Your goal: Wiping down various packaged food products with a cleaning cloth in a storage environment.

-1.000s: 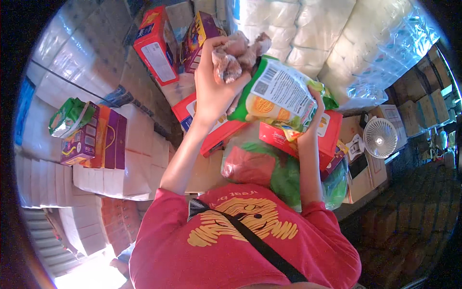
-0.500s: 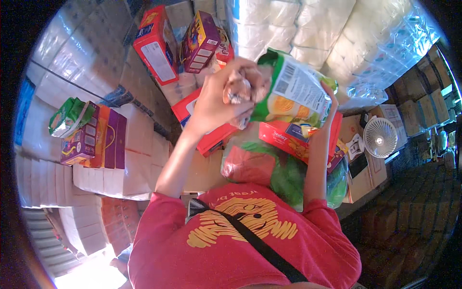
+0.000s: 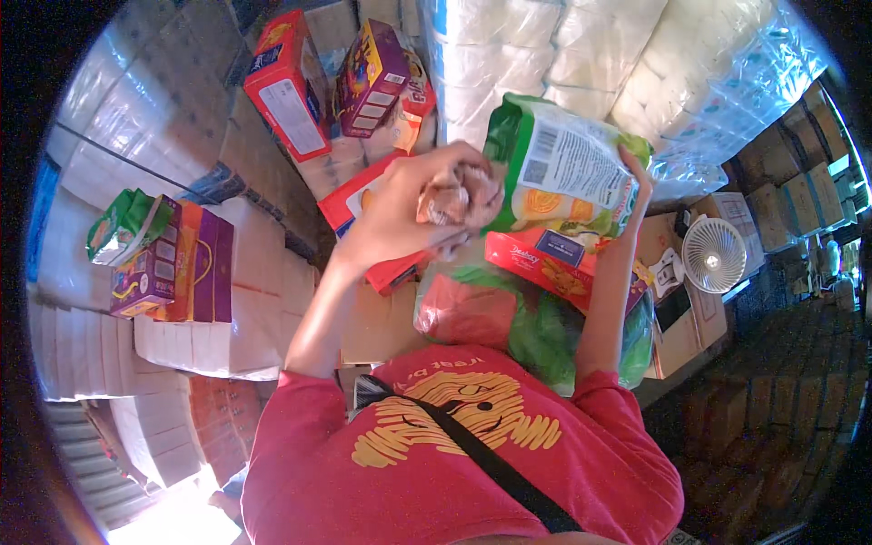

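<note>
My left hand [image 3: 391, 209] is closed round a crumpled, orange-brown and whitish wad [image 3: 443, 202]; whether it is cloth or paper I cannot make out. It is close beside the left edge of a green and white snack bag [image 3: 565, 168] with pictures of round biscuits. My right hand [image 3: 638, 177] grips that bag at its right side, holding it up tilted, its printed face toward me. Below the bag lies a red biscuit box [image 3: 545, 263]. Nearer to me are clear and green plastic-wrapped packs [image 3: 472, 309], one with a red block inside.
A red box [image 3: 289, 95] and a purple box [image 3: 371, 77] stand at the far left. On white stacks at the left sit purple and orange gift boxes [image 3: 207, 263] with a green pack [image 3: 136, 222] on top. Plastic-wrapped white bundles [image 3: 581, 54] rise behind. A white fan [image 3: 715, 254] stands right.
My left hand with the wad has moved slightly nearer to me. The snack bag and my right hand have shifted a little to the right.
</note>
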